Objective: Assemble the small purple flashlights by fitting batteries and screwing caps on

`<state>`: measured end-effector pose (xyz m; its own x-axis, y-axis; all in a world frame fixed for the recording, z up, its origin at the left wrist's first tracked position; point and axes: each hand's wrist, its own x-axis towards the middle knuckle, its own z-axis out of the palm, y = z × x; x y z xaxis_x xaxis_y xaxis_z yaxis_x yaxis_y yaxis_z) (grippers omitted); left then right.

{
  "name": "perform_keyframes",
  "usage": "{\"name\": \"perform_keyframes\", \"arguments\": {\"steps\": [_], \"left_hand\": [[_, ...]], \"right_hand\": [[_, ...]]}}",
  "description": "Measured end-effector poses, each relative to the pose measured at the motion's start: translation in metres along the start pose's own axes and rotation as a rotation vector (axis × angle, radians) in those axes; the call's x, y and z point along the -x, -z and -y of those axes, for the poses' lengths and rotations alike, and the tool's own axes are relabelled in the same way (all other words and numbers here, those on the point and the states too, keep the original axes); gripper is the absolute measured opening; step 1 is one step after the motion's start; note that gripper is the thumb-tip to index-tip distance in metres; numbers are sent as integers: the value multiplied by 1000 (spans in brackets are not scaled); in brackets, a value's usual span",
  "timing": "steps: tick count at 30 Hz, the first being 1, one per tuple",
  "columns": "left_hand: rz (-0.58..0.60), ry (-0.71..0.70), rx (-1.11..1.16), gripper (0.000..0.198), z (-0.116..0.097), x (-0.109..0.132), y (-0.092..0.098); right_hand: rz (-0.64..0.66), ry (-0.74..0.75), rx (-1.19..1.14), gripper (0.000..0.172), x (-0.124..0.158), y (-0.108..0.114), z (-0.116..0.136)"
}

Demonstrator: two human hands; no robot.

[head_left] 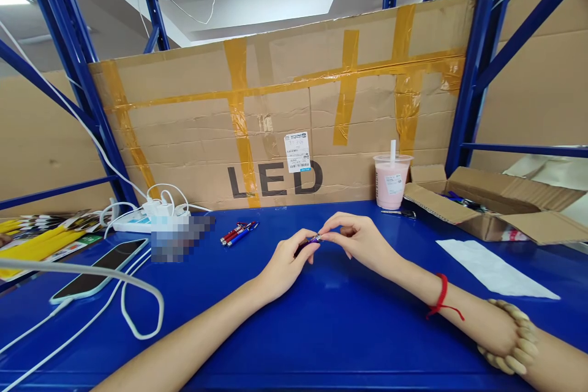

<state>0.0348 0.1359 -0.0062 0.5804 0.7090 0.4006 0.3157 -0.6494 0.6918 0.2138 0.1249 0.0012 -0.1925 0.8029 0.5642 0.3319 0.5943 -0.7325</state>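
Note:
Between my hands is a slim, dark blue pen-like tube (314, 239) with a silvery end, mostly hidden by fingers. My left hand (287, 262) is closed around its body, thumb and forefinger pressed together. From the right, my right hand (359, 239) pinches the silvery end between thumb and forefinger, its other fingers curled. Both hands are just above the blue tabletop (349, 331). Left of them lie several similar red and blue pen-like tubes (239, 233) with silvery parts, side by side in a small bunch.
A pink drink cup (391, 184) with a straw stands behind, near a black pen (399, 214). At right are an open cardboard box (478, 217) and a white sheet (496, 267). A phone (101, 271), white cables (142, 288) and a power strip (131, 222) occupy the left.

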Motion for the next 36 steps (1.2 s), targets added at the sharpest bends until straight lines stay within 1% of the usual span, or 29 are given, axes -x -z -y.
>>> {"name": "perform_keyframes", "arguments": {"steps": [2,4,8,10,15,18,22,26,32,36], "left_hand": [[-2,-14,-21,22,-1,1,0],[-7,-37,-54,23,0,2,0],[-10,-123,-132,28,5,4,-2],[-6,-163,-159,29,7,6,-2],[-4,-214,-190,27,7,9,-3],[-13,-218,-176,27,7,9,-2],[-37,-207,-138,23,8,9,-3],[-65,-208,-157,22,11,7,-3],[-91,-234,-162,23,11,7,-3],[-138,-231,-171,24,12,7,-4]], "right_hand": [[1,-26,-9,22,-1,0,0],[19,-88,-16,21,-1,2,1],[120,-218,12,21,-3,6,2],[162,-247,22,20,-3,8,1],[193,-296,39,18,-1,9,-4],[197,-300,29,18,0,7,-6],[168,-318,38,18,1,3,-5],[155,-344,56,17,3,1,-3],[166,-426,74,21,3,1,0],[179,-455,62,24,2,1,1]]}}
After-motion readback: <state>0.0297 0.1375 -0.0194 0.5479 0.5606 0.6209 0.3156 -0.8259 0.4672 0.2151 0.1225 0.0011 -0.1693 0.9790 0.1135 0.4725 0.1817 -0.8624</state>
